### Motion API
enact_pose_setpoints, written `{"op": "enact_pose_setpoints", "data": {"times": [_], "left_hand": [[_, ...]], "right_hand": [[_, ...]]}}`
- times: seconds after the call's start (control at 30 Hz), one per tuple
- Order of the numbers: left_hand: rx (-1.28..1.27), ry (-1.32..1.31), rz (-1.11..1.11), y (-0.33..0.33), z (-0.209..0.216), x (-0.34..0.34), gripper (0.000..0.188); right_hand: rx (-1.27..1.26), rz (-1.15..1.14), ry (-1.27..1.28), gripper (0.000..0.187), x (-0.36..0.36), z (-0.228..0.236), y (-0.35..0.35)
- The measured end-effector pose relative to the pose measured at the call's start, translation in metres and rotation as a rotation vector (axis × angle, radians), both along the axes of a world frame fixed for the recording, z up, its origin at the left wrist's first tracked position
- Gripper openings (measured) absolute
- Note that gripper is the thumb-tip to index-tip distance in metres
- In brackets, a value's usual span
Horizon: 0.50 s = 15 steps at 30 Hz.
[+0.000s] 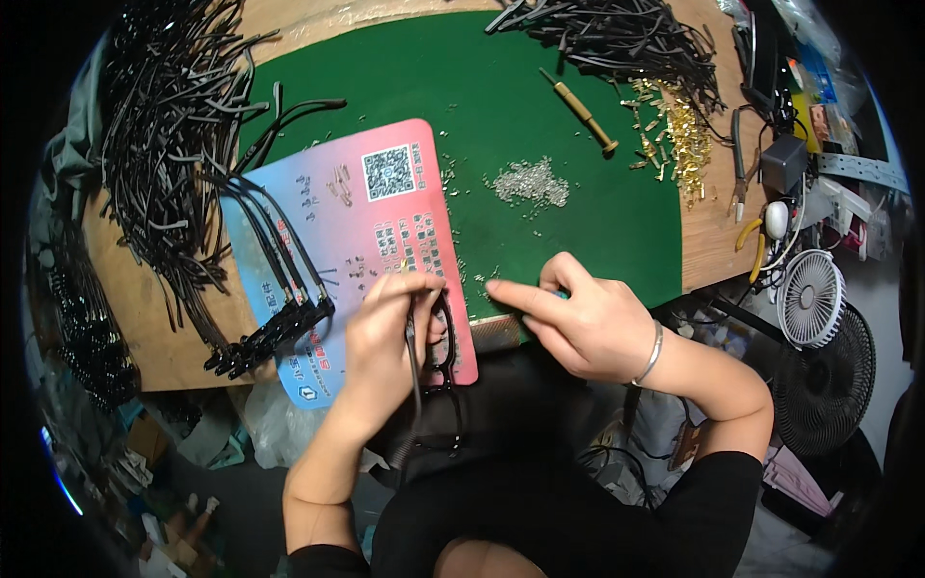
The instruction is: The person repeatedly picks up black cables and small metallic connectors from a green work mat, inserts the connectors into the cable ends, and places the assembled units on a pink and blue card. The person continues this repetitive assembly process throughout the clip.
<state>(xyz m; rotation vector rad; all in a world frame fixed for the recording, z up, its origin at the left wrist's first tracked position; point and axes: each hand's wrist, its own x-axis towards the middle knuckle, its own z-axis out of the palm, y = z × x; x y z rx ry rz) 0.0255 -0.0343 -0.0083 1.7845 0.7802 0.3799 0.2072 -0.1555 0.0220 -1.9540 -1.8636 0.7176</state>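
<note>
A green mat (540, 116) covers my wooden bench, with a pink-and-blue printed card (385, 222) lying at its near edge. My left hand (385, 337) is closed, thumb and fingertips pinched together on a thin black cable (416, 371) right at its top end, over the card's lower corner. The cable is slim, dark and glossy; it hangs from my pinch straight down past my wrist, its long axis running away from the mat toward my lap, top end pointing up at the card. My right hand (578, 323) sits just beside it on the mat's edge, forefinger stretched out to the left toward the pinch, the other fingers curled; whether it grips anything I cannot tell. Small silver bits (528, 181) lie farther up the mat
</note>
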Motion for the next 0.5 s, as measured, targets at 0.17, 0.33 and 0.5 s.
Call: {"op": "enact_pose_setpoints", "data": {"times": [0.17, 0.33, 0.5], "left_hand": [[-0.187, 0.122, -0.07, 0.014, 0.012, 0.004, 0.011], [-0.088, 0.112, -0.03, 0.009, 0.01, 0.005, 0.009], [0.021, 0.088, -0.02, 0.004, 0.008, 0.006, 0.007]], "right_hand": [[-0.025, 0.05, 0.118, 0.04, -0.015, -0.01, 0.018], [-0.006, 0.079, 0.149, 0.04, -0.011, -0.013, 0.021], [0.01, 0.122, 0.151, 0.037, -0.007, -0.013, 0.022]]}}
